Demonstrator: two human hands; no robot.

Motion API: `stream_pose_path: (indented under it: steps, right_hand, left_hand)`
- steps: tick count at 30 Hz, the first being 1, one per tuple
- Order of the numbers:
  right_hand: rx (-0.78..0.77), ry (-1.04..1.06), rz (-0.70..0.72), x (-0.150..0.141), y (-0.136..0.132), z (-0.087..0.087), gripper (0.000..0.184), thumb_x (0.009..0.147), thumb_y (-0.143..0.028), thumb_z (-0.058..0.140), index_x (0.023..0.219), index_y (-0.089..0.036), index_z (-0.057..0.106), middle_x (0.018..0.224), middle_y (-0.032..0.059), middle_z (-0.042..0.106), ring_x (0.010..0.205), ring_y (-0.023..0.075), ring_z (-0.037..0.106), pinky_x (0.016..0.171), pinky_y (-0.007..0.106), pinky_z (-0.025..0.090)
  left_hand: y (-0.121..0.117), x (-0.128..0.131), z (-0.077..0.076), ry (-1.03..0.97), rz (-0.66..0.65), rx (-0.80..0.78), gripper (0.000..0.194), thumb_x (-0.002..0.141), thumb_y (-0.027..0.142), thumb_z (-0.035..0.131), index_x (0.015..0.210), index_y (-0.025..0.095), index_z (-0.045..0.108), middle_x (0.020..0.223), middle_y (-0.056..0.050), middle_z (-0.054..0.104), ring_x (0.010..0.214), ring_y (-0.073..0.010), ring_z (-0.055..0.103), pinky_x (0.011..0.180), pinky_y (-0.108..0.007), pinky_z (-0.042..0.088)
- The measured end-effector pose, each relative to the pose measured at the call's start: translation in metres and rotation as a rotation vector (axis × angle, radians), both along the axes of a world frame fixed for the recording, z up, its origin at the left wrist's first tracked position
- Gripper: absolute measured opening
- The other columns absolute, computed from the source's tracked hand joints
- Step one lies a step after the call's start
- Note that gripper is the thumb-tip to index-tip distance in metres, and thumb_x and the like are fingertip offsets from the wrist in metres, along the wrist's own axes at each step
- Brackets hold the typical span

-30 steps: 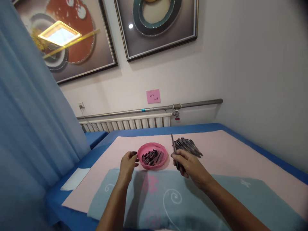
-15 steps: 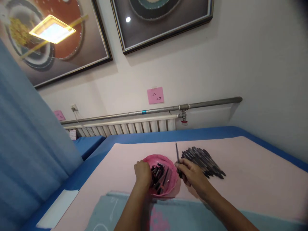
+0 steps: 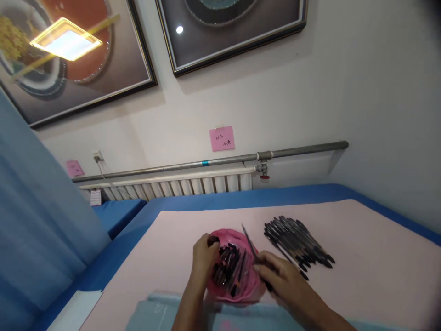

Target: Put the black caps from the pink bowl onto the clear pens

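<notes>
A pink bowl (image 3: 248, 287) holding several small dark caps sits on the pink sheet (image 3: 361, 266). My left hand (image 3: 204, 256) hovers over the bowl's left side, fingers pinched on a dark cap (image 3: 213, 240). My right hand (image 3: 284, 282) is at the bowl's right edge and grips a thin dark pen (image 3: 248, 243) that points up and to the left over the bowl. A pile of several dark pens (image 3: 298, 241) lies just right of the bowl.
A grey-blue towel (image 3: 151, 317) lies at the near edge of the pink sheet, which covers a blue table (image 3: 262, 196). A radiator (image 3: 179, 186), a pipe and a pink note (image 3: 222, 138) line the wall behind. A blue curtain (image 3: 37, 220) hangs at the left.
The view tilted up and to the right. My left hand went from beside the bowl into it and came up pinching a cap. My right hand stayed closed on the pen, tilting it left.
</notes>
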State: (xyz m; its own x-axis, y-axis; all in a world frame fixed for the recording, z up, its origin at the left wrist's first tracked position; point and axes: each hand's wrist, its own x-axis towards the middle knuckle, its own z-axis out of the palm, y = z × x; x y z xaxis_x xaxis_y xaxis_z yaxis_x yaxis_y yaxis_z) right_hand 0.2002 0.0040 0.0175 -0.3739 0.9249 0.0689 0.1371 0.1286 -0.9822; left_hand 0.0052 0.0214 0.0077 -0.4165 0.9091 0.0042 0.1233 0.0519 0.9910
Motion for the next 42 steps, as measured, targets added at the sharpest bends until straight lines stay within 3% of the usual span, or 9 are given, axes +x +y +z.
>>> stream_pose_path:
  steps: [5, 12, 21, 30, 38, 42]
  right_hand:
    - [0.056, -0.209, 0.164, -0.005, -0.012, 0.0, 0.013, 0.071, -0.029, 0.054, 0.063, -0.02, 0.058, 0.055, -0.0028, 0.05, 0.054, 0.0139, 0.044, 0.052, 0.024, 0.03]
    - [0.005, -0.284, 0.184, -0.007, -0.01, -0.002, 0.015, 0.071, -0.031, 0.052, 0.06, -0.021, 0.055, 0.054, -0.0029, 0.047, 0.054, 0.014, 0.042, 0.052, 0.024, 0.03]
    - [-0.001, -0.395, 0.211, -0.003, -0.011, 0.003, 0.016, 0.074, -0.028, 0.045, 0.065, -0.019, 0.054, 0.057, -0.0028, 0.046, 0.057, 0.013, 0.043, 0.053, 0.022, 0.032]
    - [0.116, -0.479, 0.213, -0.003, -0.012, 0.001, 0.015, 0.076, -0.026, 0.044, 0.065, -0.02, 0.052, 0.061, -0.002, 0.05, 0.059, 0.0136, 0.045, 0.055, 0.023, 0.032]
    - [-0.055, -0.316, 0.274, -0.002, -0.013, 0.005, 0.017, 0.075, -0.032, 0.048, 0.065, -0.019, 0.051, 0.056, -0.0044, 0.04, 0.054, 0.0115, 0.038, 0.051, 0.022, 0.03]
    - [-0.135, -0.25, 0.287, -0.004, -0.015, 0.005, 0.017, 0.074, -0.033, 0.049, 0.065, -0.019, 0.05, 0.055, -0.0052, 0.038, 0.052, 0.0107, 0.036, 0.05, 0.022, 0.028]
  left_hand:
    - [-0.012, -0.002, 0.0, -0.443, -0.128, 0.027, 0.02, 0.06, 0.032, 0.067, 0.067, 0.017, 0.055, 0.063, 0.0, 0.058, 0.061, -0.0135, 0.057, 0.064, -0.028, 0.046]
    - [-0.018, 0.002, -0.006, -0.922, -0.215, 0.02, 0.022, 0.059, 0.014, 0.073, 0.077, 0.015, 0.06, 0.067, 0.0, 0.064, 0.061, -0.0102, 0.06, 0.062, -0.022, 0.048]
    - [-0.023, 0.006, 0.001, -0.861, -0.251, -0.008, 0.021, 0.061, 0.013, 0.072, 0.08, 0.014, 0.063, 0.069, -0.002, 0.065, 0.06, -0.0102, 0.06, 0.06, -0.021, 0.048]
    - [-0.027, 0.006, -0.003, -0.701, -0.301, -0.049, 0.018, 0.058, 0.017, 0.074, 0.072, 0.013, 0.062, 0.063, 0.001, 0.062, 0.052, -0.0074, 0.055, 0.053, -0.019, 0.042]
    - [-0.03, 0.005, -0.004, -0.622, -0.499, -0.104, 0.021, 0.059, 0.018, 0.074, 0.075, 0.011, 0.062, 0.061, -0.001, 0.061, 0.048, -0.007, 0.052, 0.048, -0.018, 0.037]
    - [-0.032, 0.008, -0.005, -0.609, -0.533, -0.128, 0.019, 0.06, 0.019, 0.073, 0.071, 0.011, 0.061, 0.06, -0.001, 0.06, 0.049, -0.0074, 0.053, 0.049, -0.018, 0.038]
